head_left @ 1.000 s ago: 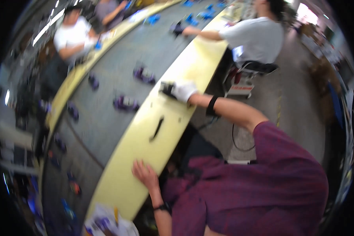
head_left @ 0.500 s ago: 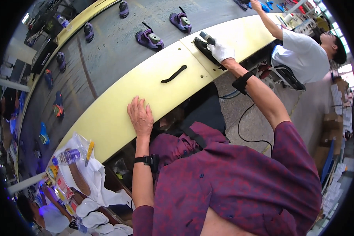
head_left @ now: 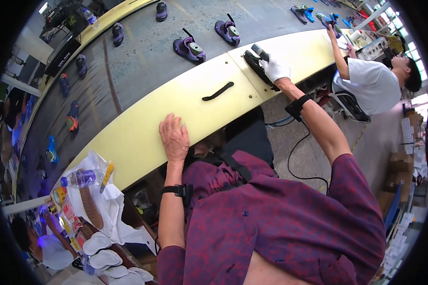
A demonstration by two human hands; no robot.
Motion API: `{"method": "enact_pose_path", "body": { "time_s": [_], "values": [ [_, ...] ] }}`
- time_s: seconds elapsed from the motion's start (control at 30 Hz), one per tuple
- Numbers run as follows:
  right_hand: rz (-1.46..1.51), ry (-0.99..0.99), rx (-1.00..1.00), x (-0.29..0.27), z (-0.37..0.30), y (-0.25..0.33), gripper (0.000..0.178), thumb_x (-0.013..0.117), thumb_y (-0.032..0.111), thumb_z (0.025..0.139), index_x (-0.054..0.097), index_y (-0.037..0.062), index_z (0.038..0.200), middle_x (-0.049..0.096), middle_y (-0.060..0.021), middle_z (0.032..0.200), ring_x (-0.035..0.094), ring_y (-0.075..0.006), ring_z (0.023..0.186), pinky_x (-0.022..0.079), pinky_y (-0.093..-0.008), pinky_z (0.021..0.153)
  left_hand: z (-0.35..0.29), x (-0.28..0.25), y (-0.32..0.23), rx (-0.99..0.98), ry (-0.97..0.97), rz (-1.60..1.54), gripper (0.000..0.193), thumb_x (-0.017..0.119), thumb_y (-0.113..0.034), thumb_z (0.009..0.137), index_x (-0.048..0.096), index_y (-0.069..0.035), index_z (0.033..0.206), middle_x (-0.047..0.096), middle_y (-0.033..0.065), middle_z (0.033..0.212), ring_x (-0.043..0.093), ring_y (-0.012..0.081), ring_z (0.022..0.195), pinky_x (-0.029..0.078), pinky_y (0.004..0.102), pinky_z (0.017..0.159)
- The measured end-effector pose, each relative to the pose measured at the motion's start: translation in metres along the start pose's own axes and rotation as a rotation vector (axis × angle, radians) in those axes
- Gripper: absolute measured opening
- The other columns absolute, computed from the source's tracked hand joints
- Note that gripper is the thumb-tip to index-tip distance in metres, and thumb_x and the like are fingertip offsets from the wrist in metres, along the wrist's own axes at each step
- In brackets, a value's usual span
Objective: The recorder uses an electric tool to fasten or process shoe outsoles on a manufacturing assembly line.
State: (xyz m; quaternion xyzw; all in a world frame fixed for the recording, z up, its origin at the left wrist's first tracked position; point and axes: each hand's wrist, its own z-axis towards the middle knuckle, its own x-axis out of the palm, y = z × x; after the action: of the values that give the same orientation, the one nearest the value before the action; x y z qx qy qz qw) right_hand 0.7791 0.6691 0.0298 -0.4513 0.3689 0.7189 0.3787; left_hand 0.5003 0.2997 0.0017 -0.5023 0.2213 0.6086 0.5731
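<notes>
White glove fabric covers the right hand (head_left: 275,70), whose grip is closed around a dark shoe (head_left: 256,64) lying at the far edge of the pale yellow worktop (head_left: 142,137), just beside the grey conveyor belt (head_left: 142,61); a grey object sticks up from the shoe, and its nature cannot be told. The left hand (head_left: 175,137) is bare, its grip spread flat with the palm pressed on the near part of the worktop, holding nothing. A black handle (head_left: 218,91) is fixed to the worktop between the two hands. On the belt beyond, two purple shoes (head_left: 189,49) rest near the worktop's far edge. At the worktop's left end lie a plastic bottle (head_left: 81,178) and a white cloth (head_left: 111,209). For a sound lift, keep the left palm braced, hold the shoe by its body rather than its opening, and clear the worktop edge before moving over the belt. Another person in a white shirt (head_left: 371,85) works at the right end.
</notes>
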Motion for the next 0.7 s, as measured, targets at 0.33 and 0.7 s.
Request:
{"method": "enact_pose_path", "body": {
  "time_s": [0.33,0.7],
  "values": [
    [0.048,0.008,-0.016,-0.007,0.001,0.013,0.036,0.072,0.04,0.095,0.073,0.0072,0.111,0.075,-0.0203,0.09,0.074,-0.0399,0.082,0.059,-0.0497,0.072,0.0,0.0,0.006,0.0,0.033,0.017,0.035,0.067,-0.016,0.097,0.061,0.0,0.128,0.055,0.0187,0.144,0.048,0.0351,0.141,0.032,0.0535,0.124],
    [0.277,0.097,0.071,0.002,0.008,0.016,0.024,0.066,0.029,0.092,0.077,0.009,0.099,0.077,-0.0209,0.09,0.075,-0.0399,0.083,0.061,-0.0499,0.075,-0.017,0.021,0.02,-0.035,0.031,0.002,0.037,0.062,-0.012,0.096,0.062,0.001,0.131,0.057,0.0224,0.147,0.048,0.041,0.141,0.03,0.0579,0.123]
  ]
}}
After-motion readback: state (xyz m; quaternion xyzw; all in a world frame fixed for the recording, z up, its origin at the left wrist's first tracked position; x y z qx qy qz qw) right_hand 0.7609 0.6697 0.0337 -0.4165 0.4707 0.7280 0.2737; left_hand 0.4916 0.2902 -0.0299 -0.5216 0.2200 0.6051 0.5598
